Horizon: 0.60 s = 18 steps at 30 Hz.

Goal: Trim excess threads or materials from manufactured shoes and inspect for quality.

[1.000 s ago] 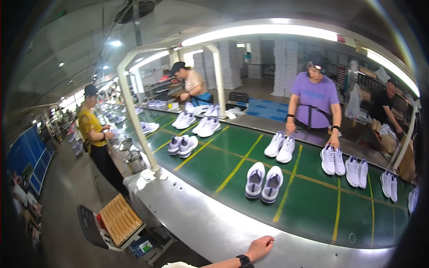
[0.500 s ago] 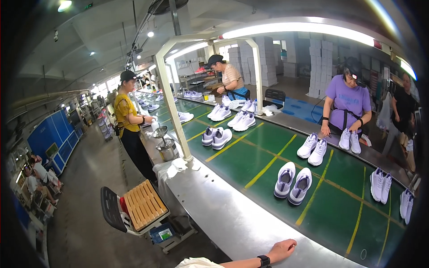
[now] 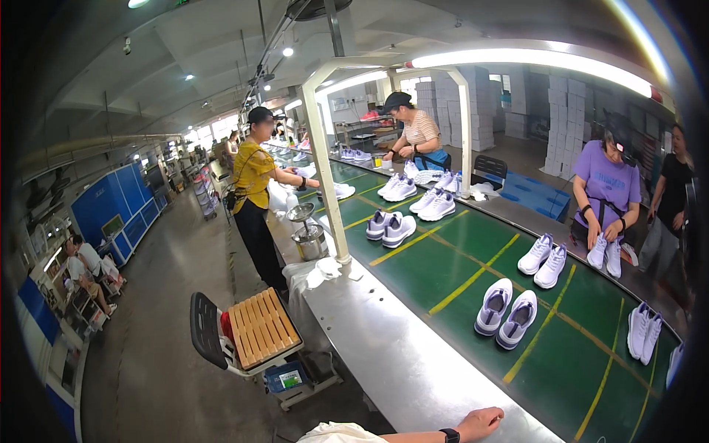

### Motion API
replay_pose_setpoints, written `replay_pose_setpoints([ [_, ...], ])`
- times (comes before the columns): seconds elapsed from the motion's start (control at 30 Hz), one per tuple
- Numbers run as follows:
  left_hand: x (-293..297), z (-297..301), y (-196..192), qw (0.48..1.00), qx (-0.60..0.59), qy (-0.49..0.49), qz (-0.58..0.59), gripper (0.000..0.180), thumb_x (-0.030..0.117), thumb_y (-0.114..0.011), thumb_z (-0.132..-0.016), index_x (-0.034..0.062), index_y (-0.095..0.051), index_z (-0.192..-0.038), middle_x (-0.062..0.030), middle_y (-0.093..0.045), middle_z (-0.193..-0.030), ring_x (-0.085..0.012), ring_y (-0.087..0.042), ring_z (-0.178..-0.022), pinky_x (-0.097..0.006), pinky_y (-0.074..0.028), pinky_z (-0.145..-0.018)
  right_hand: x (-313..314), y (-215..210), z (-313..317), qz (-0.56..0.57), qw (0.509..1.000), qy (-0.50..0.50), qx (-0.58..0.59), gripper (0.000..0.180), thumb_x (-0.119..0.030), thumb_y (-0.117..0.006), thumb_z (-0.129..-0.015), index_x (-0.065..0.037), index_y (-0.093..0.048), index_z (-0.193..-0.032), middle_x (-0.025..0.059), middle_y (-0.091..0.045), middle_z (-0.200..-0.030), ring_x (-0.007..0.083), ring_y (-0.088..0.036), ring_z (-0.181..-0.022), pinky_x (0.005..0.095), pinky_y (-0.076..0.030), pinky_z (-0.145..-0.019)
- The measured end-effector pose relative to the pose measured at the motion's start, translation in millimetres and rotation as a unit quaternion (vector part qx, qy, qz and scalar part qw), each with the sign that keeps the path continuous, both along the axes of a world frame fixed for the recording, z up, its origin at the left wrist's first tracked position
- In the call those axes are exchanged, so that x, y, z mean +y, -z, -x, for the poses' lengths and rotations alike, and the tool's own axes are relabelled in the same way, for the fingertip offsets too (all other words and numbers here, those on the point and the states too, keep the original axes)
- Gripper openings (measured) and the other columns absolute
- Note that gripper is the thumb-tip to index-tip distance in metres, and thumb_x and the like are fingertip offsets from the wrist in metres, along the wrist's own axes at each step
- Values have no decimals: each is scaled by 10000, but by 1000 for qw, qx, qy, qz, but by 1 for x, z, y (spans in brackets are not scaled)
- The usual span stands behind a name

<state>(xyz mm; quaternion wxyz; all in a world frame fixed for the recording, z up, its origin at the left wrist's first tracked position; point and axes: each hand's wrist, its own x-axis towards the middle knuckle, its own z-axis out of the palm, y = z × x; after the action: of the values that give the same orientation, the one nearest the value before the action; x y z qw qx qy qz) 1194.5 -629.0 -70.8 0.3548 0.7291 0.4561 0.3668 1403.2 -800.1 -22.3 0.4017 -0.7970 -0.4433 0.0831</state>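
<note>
My left hand (image 3: 480,423) rests on the bare metal ledge (image 3: 384,347) at the lower edge of the view, a dark watch (image 3: 449,435) on its wrist. Its fingers are loosely curled in, and I see nothing held in them. My right hand is out of view. Beyond my hand, on the green conveyor belt (image 3: 473,255) marked with yellow lines, the nearest pair of white sneakers (image 3: 493,306) stands with purple-grey linings and heels. More pairs of white sneakers (image 3: 543,262) sit farther along, apart from my hand.
Across the belt, a person in purple (image 3: 609,184) handles a pair of sneakers; a person in stripes (image 3: 419,136) works farther back. At left, a person in yellow (image 3: 255,177) reaches over the belt. A slatted-seat chair (image 3: 266,328), metal pot (image 3: 310,242) and white frame post (image 3: 325,170) stand nearby.
The whole view has swung left, so things sit farther right. The person in yellow now reaches out to a shoe on the belt. My left hand stays on the ledge.
</note>
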Motion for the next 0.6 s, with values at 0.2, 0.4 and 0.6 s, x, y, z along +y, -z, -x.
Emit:
replay_pose_setpoints([
  [0.2, -4, -6, -1, 1000, -14, -23, -14, 181, 170, -545, -854, 55, -621, -971, -149, -651, -895, -325, -632, -840, -406, -502, -750, 0, 3, 3, 27, 999, -39, 6, 203, -57, -536, -891, -10, -677, -1029, 185, -656, -1049, 338, -599, -992, 405, -464, -892],
  [0.4, -7, -11, -12, 998, -32, -30, -36, 188, 197, -550, -814, 63, -656, -891, -160, -663, -877, -355, -637, -836, -437, -508, -746, -2, 17, 1, 3, 996, -41, -80, 200, -47, -557, -830, -58, -698, -972, 160, -655, -1028, 339, -584, -982, 413, -452, -896],
  [0.6, -4, -10, -13, 998, -20, -38, -34, 187, 200, -550, -810, 69, -656, -892, -158, -663, -866, -349, -639, -824, -436, -509, -734, 4, -2, 10, 25, 996, -46, -76, 206, -68, -557, -826, -86, -704, -970, 149, -656, -1026, 328, -576, -990, 419, -448, -894],
])
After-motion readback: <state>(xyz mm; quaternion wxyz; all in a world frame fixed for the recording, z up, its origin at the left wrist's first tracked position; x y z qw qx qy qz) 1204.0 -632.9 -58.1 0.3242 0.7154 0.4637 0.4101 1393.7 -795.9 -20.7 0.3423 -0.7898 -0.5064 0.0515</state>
